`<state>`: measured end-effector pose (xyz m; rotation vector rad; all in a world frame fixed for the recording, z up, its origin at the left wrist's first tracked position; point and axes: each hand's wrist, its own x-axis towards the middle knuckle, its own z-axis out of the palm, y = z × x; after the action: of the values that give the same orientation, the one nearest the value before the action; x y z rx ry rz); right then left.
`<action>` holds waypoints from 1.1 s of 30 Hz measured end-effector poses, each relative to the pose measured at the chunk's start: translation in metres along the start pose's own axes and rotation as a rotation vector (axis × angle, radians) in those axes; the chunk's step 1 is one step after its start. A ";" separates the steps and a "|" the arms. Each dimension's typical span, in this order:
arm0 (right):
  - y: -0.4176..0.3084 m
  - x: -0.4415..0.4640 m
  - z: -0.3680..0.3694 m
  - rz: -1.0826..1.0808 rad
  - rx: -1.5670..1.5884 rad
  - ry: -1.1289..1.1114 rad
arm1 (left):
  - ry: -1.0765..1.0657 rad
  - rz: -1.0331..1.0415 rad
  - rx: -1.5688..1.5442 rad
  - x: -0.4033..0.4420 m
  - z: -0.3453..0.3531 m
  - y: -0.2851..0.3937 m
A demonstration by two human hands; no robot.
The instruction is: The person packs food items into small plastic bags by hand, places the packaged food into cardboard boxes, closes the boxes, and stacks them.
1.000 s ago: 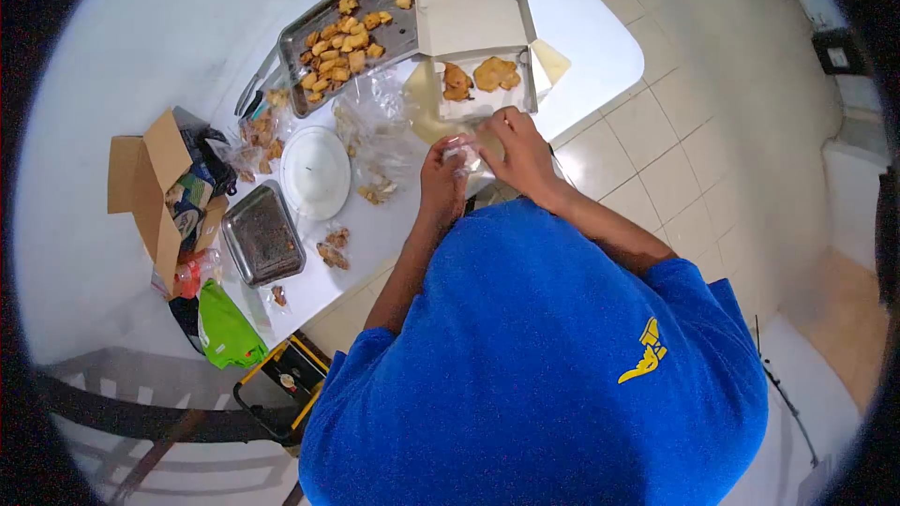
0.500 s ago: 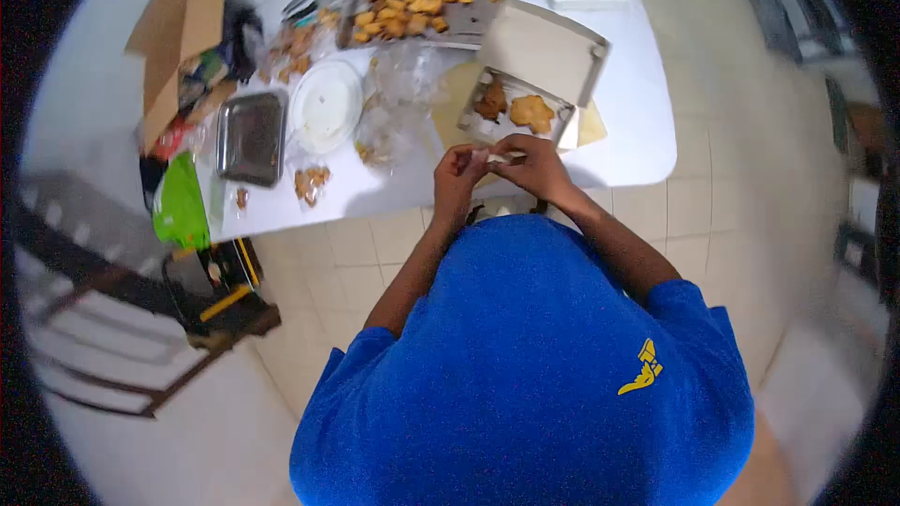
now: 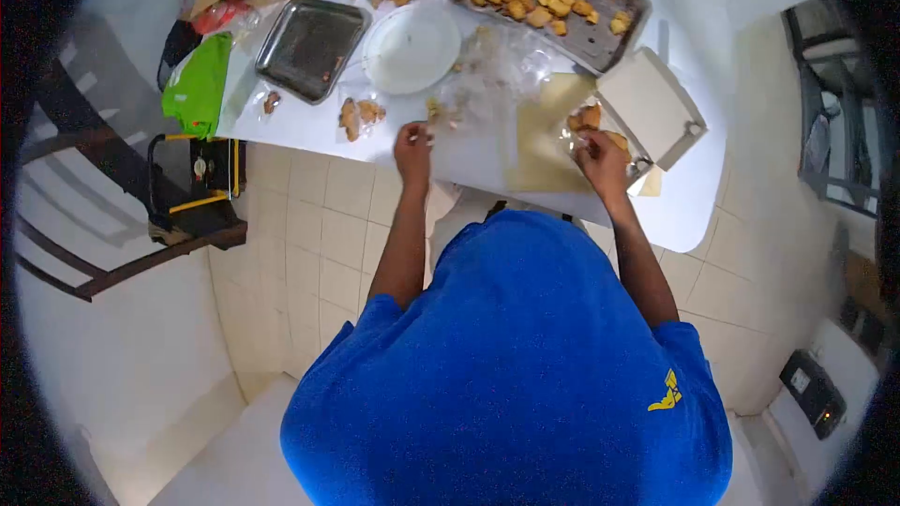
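Note:
My right hand [image 3: 605,164] is at the near left edge of an open white cardboard box [image 3: 653,108], its fingers pinched together over the rim. A browned pastry [image 3: 588,116] and a golden pastry [image 3: 617,141] lie in the box, partly behind the hand. Clear plastic shows by these fingertips, but what they grip is hidden. Well to the left, my left hand [image 3: 412,155] hovers near the table's front edge with curled fingers; a tiny pale bit shows at them, too small to name. Beside it lies a clear bag of brown pastries [image 3: 361,115].
A white plate [image 3: 411,52] and an empty metal tray [image 3: 312,49] stand left of centre. Behind is a large baking tray [image 3: 614,54] with many golden pastries. Clear plastic bags [image 3: 497,70] and a yellowish sheet [image 3: 548,155] lie mid-table. A green bag [image 3: 199,89] hangs at the left edge.
My hands were together in front of the box; now they are apart, the left moved left and the right onto the box edge. The view has shifted and turned.

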<state>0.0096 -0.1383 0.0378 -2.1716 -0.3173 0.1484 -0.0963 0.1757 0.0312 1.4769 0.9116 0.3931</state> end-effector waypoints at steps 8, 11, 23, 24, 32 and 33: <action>-0.041 0.003 -0.007 -0.018 -0.619 0.038 | 0.474 0.399 0.865 0.155 -0.163 -0.047; -0.071 0.006 -0.003 0.001 -0.607 0.159 | 0.171 0.163 0.881 0.189 -0.170 -0.045; -0.188 0.024 0.148 -0.122 0.087 -0.197 | -0.418 -0.283 -0.012 0.128 -0.166 0.030; -0.199 0.030 0.163 -0.030 0.182 -0.293 | -0.480 -0.255 -0.023 0.123 -0.165 0.030; -0.196 0.083 0.235 0.121 0.536 -0.555 | -0.812 -0.103 -0.089 0.114 -0.136 0.033; -0.198 0.083 0.237 0.081 0.569 -0.500 | -0.875 -0.082 -0.096 0.116 -0.132 0.035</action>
<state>0.0024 0.1806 0.0621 -1.5592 -0.4082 0.7416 -0.1094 0.3534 0.0513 1.3218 0.2405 -0.2694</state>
